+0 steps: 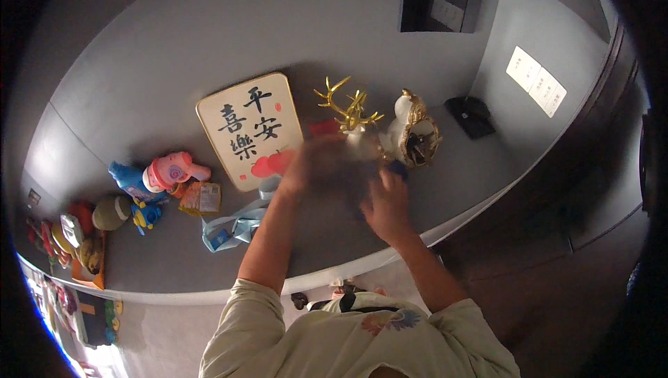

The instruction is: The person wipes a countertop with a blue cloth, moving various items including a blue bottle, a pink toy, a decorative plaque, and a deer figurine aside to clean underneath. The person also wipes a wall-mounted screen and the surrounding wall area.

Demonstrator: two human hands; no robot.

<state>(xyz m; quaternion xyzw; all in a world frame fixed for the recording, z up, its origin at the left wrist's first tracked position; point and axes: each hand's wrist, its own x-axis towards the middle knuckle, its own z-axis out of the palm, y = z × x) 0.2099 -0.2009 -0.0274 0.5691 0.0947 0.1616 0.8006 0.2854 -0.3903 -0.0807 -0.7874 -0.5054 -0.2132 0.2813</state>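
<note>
My left hand (295, 175) reaches over the grey counter, beside the lower right edge of a gold-rimmed plaque (229, 132) that bears brush writing. Motion blur hides its fingers. My right hand (389, 200) is bent around part of a dark blue cloth-like thing (398, 169). Between both hands lies a dark smear too blurred to make out. Just behind it stands a white deer ornament with gold antlers (353, 115), its lower body partly hidden. To its right is a white and gold gourd-shaped ornament (404, 109) with a round opening.
Left on the counter (172, 258) are a pink plush toy (175, 170), a blue bag (125, 177), an orange packet (202, 199), a light blue ribbon (229, 232) and a box (83, 276) of mixed items. A black object (469, 116) lies in the right corner. The counter's white front edge (323, 280) curves before me.
</note>
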